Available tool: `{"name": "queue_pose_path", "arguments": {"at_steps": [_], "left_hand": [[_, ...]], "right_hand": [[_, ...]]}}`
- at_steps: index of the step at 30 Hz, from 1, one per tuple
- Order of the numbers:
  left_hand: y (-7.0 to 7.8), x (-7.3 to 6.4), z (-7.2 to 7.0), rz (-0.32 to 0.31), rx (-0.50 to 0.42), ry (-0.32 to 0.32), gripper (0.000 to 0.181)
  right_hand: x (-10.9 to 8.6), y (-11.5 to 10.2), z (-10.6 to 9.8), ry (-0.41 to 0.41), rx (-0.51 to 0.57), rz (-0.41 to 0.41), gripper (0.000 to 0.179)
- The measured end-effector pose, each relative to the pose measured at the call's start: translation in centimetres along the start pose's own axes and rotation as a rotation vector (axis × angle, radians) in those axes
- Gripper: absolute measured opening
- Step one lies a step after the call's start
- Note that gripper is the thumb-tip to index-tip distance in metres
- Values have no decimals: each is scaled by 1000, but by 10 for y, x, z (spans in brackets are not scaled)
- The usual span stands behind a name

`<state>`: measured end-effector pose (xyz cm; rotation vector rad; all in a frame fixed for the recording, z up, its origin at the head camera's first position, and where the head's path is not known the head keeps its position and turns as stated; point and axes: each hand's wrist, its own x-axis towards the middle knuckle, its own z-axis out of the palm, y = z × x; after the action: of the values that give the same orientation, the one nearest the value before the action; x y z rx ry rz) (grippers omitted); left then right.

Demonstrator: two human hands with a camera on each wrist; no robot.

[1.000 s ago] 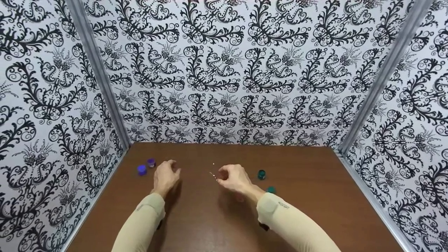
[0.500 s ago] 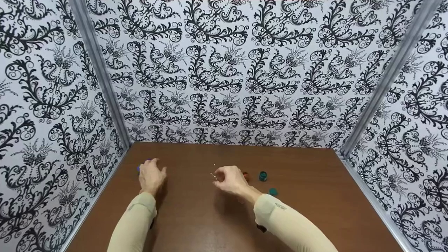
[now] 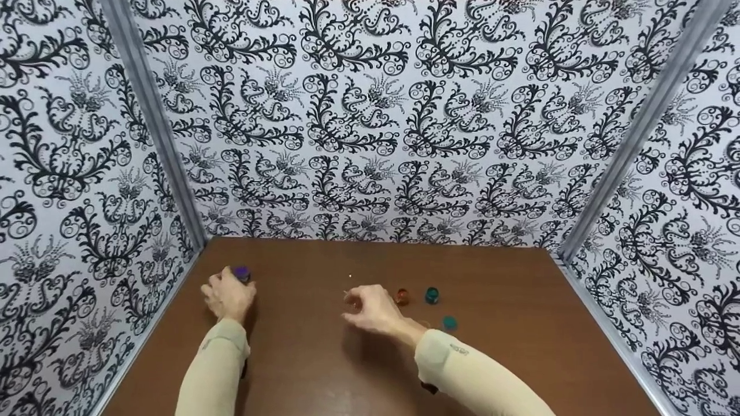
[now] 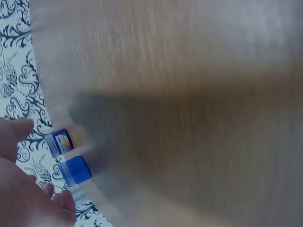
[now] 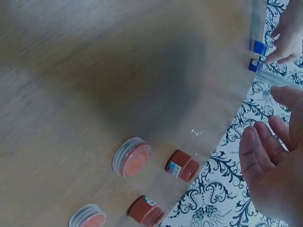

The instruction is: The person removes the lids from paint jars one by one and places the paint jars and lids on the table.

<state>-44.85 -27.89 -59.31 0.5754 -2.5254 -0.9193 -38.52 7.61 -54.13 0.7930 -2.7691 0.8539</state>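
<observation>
My left hand (image 3: 228,296) reaches over the far left of the table, beside a small purple jar (image 3: 241,274). A blue jar (image 4: 77,170) stands close to that labelled purple jar (image 4: 62,142) in the left wrist view, between my thumb and fingers; the fingers look apart from both, and contact is unclear. In the head view the hand hides the blue jar. My right hand (image 3: 373,310) hovers mid-table, loosely curved, with nothing visible in its fingers. Tiny shiny white specks (image 5: 196,132) lie near it.
Right of my right hand stand an orange jar (image 3: 402,297) and a teal jar (image 3: 432,295). A teal lid (image 3: 450,322) lies nearer me. Another ribbed lid (image 5: 131,158) shows in the right wrist view. Patterned walls (image 3: 370,115) border the brown table (image 3: 300,358).
My left hand has moved left to the purple and blue jars, now covering the blue one. My right hand has shifted slightly left and nearer, uncovering the orange jar.
</observation>
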Motion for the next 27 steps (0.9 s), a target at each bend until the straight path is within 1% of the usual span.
{"name": "queue_pose_path", "arguments": {"at_steps": [3,5,9,11,16,18,20,24,25,27], "left_hand": [[-3,6,1,-35,-1,-34,79],[-5,11,2,-54,-7,-45,81],[-9,18,1,-64,-11,-48,77],[-10,21,-1,-70,4,-63,74],[-13,20,-11,-81,50,-130,63],[-13,17,-17,-80,50,-149,59],[-15,16,-18,-88,44,-147,55],[-24,17,-12,-96,32,-133,48],[-28,19,-7,-102,29,-126,47],[-33,21,-2,-94,18,-119,45]], "right_hand": [[0,-3,-1,10,-36,5,28],[2,-2,-2,10,-48,13,29],[4,2,-1,0,-35,28,31],[5,4,-1,-2,-24,31,32],[6,5,-1,3,-17,25,31],[6,5,-1,7,-29,22,30],[7,4,-1,12,-39,18,30],[6,4,-1,16,-44,16,30],[5,4,-1,17,-47,19,30],[3,5,0,16,-54,30,30]]}}
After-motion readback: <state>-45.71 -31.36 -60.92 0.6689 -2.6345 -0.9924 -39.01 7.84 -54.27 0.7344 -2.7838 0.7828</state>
